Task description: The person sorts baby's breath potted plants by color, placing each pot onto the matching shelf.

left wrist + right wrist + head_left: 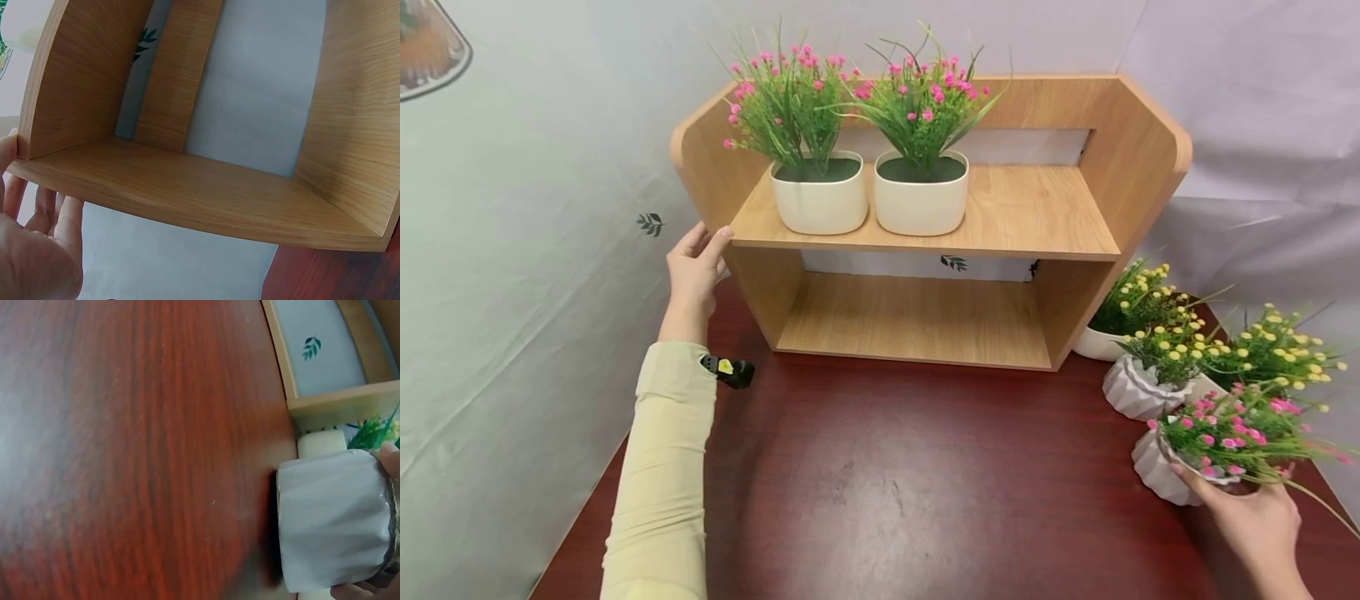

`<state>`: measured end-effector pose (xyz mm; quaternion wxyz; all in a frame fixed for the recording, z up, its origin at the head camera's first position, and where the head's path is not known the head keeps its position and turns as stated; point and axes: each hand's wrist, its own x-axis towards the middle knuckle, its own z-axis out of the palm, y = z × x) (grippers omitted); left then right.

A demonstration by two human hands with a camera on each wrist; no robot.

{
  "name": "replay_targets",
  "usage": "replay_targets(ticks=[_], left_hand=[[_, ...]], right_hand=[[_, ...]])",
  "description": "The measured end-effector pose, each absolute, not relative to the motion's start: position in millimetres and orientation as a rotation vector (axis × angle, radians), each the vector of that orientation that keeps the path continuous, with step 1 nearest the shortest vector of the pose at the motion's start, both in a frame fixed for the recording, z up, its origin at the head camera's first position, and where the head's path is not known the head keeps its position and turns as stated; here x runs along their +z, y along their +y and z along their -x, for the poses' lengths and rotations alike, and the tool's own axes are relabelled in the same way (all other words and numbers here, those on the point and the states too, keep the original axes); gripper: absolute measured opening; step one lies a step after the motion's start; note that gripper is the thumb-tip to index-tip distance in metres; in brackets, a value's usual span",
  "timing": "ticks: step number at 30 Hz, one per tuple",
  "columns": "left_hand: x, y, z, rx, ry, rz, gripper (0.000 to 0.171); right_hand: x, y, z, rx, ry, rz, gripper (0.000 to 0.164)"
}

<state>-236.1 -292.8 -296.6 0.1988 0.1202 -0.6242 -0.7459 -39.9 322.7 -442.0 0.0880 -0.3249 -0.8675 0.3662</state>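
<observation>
My left hand (694, 271) grips the left side panel of a wooden two-tier shelf (925, 310), thumb at the front end of the upper board. In the left wrist view its fingers (70, 228) curl around the panel's edge. At the right, my right hand (1258, 517) holds a white ridged pot (1161, 471) of pink flowers (1228, 429) by its rim. The right wrist view shows that pot (334, 519) close over the table, a dark shadow along its base. Two smooth white pots (820, 200) with pink flowers stand side by side on the upper board.
Right of the shelf stand several yellow-flowered plants, one in a white ridged pot (1142, 390) and one in a smooth white pot (1099, 343). The dark red table (880, 483) runs in front of the shelf. Pale cloth walls (535, 208) rise behind and at the left.
</observation>
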Motion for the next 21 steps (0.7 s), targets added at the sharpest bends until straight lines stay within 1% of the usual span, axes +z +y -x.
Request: replay_targets(ticks=[3, 12, 14, 17, 21], left_hand=[[-296, -293, 236, -2.07, -1.765, -0.333, 0.048], [-296, -293, 235, -2.046, -1.804, -0.344, 0.049], [-296, -293, 235, -2.038, -1.812, -0.348, 0.049], [-296, -293, 235, -2.027, -1.824, -0.356, 0.05], [-295, -293, 235, -2.043, -1.814, -0.355, 0.05]], right_hand=[[-439, 319, 41, 1.098, -2.593, 0.956, 0.09], [-435, 311, 41, 1.008, -2.661, 0.863, 0.081], [-434, 309, 40, 0.997, -2.671, 0.836, 0.078], [-430, 306, 39, 0.963, -2.684, 0.772, 0.07], [-422, 302, 39, 0.926, -2.735, 0.753, 0.065]])
